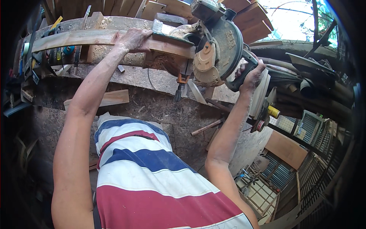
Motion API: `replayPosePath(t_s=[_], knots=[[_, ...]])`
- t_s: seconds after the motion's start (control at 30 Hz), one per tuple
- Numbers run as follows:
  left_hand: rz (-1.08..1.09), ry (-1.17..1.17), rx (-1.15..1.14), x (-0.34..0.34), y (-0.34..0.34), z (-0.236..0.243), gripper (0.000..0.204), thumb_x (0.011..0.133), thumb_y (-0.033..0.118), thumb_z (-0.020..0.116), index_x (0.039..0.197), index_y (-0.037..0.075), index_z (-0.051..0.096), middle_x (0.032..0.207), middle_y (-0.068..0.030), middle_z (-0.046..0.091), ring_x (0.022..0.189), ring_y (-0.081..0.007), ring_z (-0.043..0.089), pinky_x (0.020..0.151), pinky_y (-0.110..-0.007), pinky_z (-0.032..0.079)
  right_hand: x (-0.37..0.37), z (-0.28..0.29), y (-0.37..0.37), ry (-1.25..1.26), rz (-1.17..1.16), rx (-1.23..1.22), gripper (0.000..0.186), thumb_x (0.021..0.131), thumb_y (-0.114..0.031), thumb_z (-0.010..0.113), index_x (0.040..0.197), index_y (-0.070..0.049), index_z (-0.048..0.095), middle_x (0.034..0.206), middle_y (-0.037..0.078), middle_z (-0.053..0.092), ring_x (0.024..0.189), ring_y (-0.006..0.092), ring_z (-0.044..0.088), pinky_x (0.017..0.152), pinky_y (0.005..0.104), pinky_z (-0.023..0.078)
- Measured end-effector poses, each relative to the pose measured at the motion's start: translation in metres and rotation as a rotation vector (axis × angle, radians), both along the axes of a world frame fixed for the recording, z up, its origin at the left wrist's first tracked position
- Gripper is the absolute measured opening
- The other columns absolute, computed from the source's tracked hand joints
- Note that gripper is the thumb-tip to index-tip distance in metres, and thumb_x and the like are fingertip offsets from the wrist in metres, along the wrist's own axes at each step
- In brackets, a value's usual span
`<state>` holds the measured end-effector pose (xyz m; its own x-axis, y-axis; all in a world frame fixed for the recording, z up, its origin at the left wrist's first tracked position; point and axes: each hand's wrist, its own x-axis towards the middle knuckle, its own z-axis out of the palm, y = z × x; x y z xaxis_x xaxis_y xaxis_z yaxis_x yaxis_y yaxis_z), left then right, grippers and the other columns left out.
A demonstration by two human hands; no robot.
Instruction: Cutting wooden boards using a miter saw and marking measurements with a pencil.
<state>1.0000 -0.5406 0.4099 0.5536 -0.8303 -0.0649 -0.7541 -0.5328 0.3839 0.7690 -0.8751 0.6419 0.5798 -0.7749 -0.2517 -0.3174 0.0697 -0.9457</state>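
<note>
Head view: a long wooden board (84, 39) stretches along the table (131, 80), with its right end at the saw (230, 40).
The left hand (133, 40) has its grip bent over the board, close beside the saw; the underside of this hold I cannot see. The right hand (252, 77) has its grip closed around the saw's black handle (237, 81). I judge the board stiff, rather heavy and not fragile, perhaps slippery from dust. Because it is long, it could tip; better to hold it firmly, with fingers well apart from the saw.
</note>
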Motion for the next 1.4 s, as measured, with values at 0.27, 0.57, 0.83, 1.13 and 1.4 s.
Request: replayPosePath(t_s=[0.27,0.57,0.83,1.13,1.4], knots=[[0.007,0.038,-0.018,0.003,-0.001,-0.007,0.078,0.072,0.054,0.093,0.124,0.006,0.061,0.102,-0.0236,0.077,0.103,-0.0442,0.075,0.09,-0.055,0.059,-0.018,-0.021,0.011,-0.057,-0.006,-0.033,0.067,0.11,-0.065,0.026,0.135,-0.013,0.06,0.065,0.004,0.051,0.049,0.017,0.046,0.047,0.0323,0.04],[0.005,0.016,-0.011,0.0,-0.001,-0.005,0.077,0.071,0.051,0.093,0.126,0.007,0.062,0.105,-0.0232,0.077,0.106,-0.0441,0.074,0.09,-0.055,0.06,-0.023,-0.025,0.016,-0.072,0.002,-0.033,0.072,0.112,-0.068,0.023,0.137,-0.011,0.06,0.066,0.003,0.051,0.049,0.0149,0.047,0.046,0.0294,0.04],[0.017,0.051,0.004,0.003,-0.002,-0.011,0.075,0.072,0.046,0.093,0.127,0.005,0.063,0.108,-0.0236,0.077,0.107,-0.0444,0.074,0.092,-0.055,0.059,-0.027,-0.028,0.019,-0.085,-0.025,-0.025,0.068,0.112,-0.063,0.025,0.138,-0.01,0.059,0.067,0.003,0.051,0.051,0.0149,0.048,0.047,0.0304,0.041],[0.007,0.014,-0.01,0.003,-0.002,-0.012,0.071,0.073,0.044,0.093,0.123,0.004,0.063,0.105,-0.0228,0.077,0.105,-0.0445,0.074,0.091,-0.055,0.059,-0.031,-0.035,0.022,-0.108,-0.021,-0.058,0.061,0.111,-0.053,0.028,0.137,-0.009,0.061,0.066,0.005,0.05,0.051,0.0152,0.049,0.048,0.0307,0.042],[0.014,0.039,0.034,0.001,-0.002,-0.007,0.071,0.073,0.044,0.093,0.124,0.005,0.064,0.111,-0.0216,0.076,0.11,-0.0425,0.073,0.095,-0.053,0.058,-0.036,-0.045,0.026,-0.115,-0.058,-0.079,0.062,0.109,-0.056,0.029,0.138,-0.01,0.06,0.063,0.004,0.049,0.05,0.0168,0.047,0.047,0.0332,0.041]])
